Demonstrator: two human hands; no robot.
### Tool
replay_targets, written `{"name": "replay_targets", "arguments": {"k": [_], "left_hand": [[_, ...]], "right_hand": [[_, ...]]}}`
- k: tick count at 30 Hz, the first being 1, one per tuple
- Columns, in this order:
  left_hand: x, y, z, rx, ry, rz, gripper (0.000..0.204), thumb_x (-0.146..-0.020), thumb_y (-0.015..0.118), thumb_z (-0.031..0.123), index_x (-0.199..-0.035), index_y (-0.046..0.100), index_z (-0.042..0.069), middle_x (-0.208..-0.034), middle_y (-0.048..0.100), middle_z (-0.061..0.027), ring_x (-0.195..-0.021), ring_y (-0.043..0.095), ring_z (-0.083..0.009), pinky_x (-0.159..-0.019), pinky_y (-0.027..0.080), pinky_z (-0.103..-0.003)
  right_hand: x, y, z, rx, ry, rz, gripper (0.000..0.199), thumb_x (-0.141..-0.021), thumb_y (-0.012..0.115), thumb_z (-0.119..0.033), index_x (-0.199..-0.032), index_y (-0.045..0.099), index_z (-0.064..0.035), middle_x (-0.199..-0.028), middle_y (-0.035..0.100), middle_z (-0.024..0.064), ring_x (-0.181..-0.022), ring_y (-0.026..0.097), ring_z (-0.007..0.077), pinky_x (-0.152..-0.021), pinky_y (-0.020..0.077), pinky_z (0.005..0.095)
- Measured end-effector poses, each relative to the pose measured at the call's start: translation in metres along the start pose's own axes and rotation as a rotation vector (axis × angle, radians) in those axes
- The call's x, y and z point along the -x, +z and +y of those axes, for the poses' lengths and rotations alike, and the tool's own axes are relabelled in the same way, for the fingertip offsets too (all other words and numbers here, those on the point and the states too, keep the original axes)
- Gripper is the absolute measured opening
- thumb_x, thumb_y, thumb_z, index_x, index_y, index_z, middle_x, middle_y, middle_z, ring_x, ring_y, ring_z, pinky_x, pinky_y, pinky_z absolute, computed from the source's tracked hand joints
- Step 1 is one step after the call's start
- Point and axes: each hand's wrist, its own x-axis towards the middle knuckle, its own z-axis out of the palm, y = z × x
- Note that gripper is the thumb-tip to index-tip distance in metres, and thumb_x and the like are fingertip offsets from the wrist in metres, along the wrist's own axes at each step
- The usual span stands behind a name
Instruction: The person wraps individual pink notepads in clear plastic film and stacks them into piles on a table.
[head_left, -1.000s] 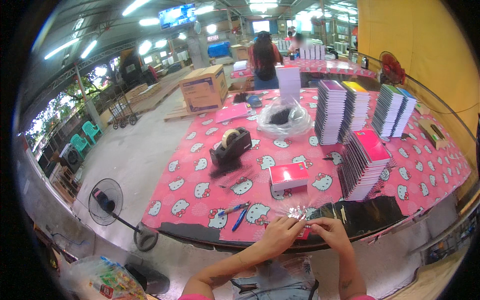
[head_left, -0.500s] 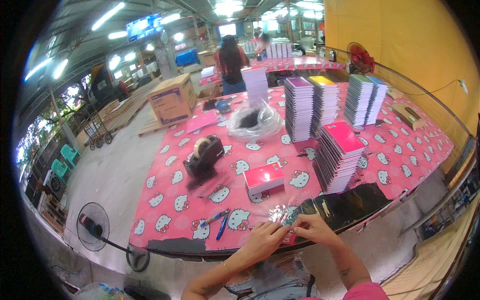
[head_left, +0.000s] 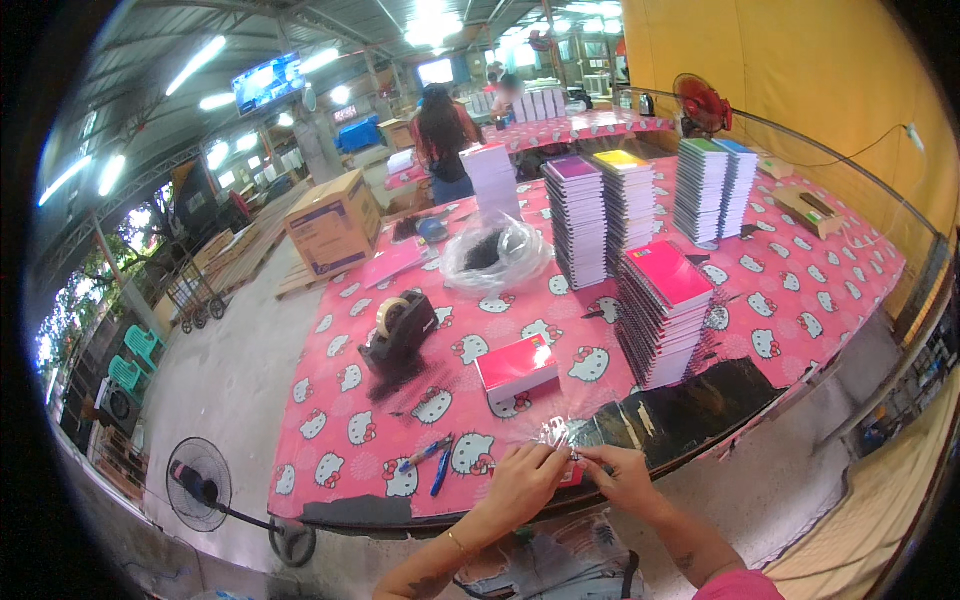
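Observation:
At the table's near edge my left hand [head_left: 527,482] and my right hand [head_left: 617,474] come close together. Both have their fingers pinched on a shiny clear plastic wrapper [head_left: 557,431]. A small patch of a red item [head_left: 573,474] shows between the hands; most of it is hidden, so I cannot tell its kind. Just beyond lies a low block of red-covered notepads [head_left: 516,368]. To the right of it rises a tall stack of spiral notebooks [head_left: 668,315] with a pinkish-red cover on top. Two pens, one blue [head_left: 441,470], lie left of my left hand.
A black tape dispenser [head_left: 398,335] stands left on the pink patterned table [head_left: 330,425]. Behind are a clear plastic bag [head_left: 497,255], purple-topped notebooks [head_left: 577,225], yellow-topped ones [head_left: 626,200] and green-topped ones [head_left: 699,190]. A carton [head_left: 333,223] and a floor fan [head_left: 200,485] flank the table; people work farther back.
The view has shifted slightly. My hands stay pinched on the plastic wrapper, with my right fingers slightly farther from the left ones. The notebooks and tape dispenser have kept their places on the table.

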Motion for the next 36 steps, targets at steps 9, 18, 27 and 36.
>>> {"name": "replay_targets", "arguments": {"k": [9, 18, 27, 36], "left_hand": [[-0.035, 0.000, 0.003, 0.156, -0.029, -0.166, 0.033, -0.082, 0.071, 0.015, -0.112, 0.064, 0.006, -0.092, 0.064, -0.0127, -0.084, 0.062, -0.0320, -0.073, 0.050, -0.043], [-0.227, -0.061, 0.013, 0.177, 0.297, 0.643, 0.029, -0.082, 0.064, -0.005, -0.109, 0.067, 0.002, -0.107, 0.066, -0.0150, -0.098, 0.063, -0.0328, -0.086, 0.050, -0.043], [-0.251, 0.042, -0.016, 0.435, 0.281, 0.217, 0.041, -0.082, 0.057, -0.008, -0.120, 0.067, 0.004, -0.126, 0.063, -0.0174, -0.129, 0.054, -0.0364, -0.105, 0.046, -0.043], [-0.241, 0.036, 0.001, 0.265, 0.233, 0.315, 0.056, -0.078, 0.058, -0.006, -0.132, 0.059, 0.007, -0.143, 0.050, -0.0193, -0.138, 0.043, -0.0394, -0.112, 0.037, -0.047]], "right_hand": [[-0.003, -0.019, -0.002, 0.276, -0.240, 0.174, 0.028, -0.086, 0.072, -0.013, -0.110, 0.068, 0.0002, -0.105, 0.070, 0.0166, -0.096, 0.068, 0.0333, -0.086, 0.0512, 0.0422], [-0.102, -0.178, -0.047, 0.554, -0.237, 0.667, 0.056, -0.087, 0.069, -0.017, -0.139, 0.051, -0.0030, -0.143, 0.051, 0.0204, -0.135, 0.045, 0.0361, -0.113, 0.0309, 0.0458], [-0.132, -0.196, -0.003, 0.167, -0.068, 0.447, 0.054, -0.085, 0.075, -0.017, -0.134, 0.058, -0.0002, -0.128, 0.064, 0.0221, -0.115, 0.065, 0.0247, -0.099, 0.0490, 0.0343], [-0.122, -0.197, -0.009, 0.184, -0.158, 0.569, 0.058, -0.087, 0.074, -0.019, -0.138, 0.054, 0.0010, -0.132, 0.063, 0.0175, -0.117, 0.062, 0.0245, -0.101, 0.0466, 0.0354]]}}
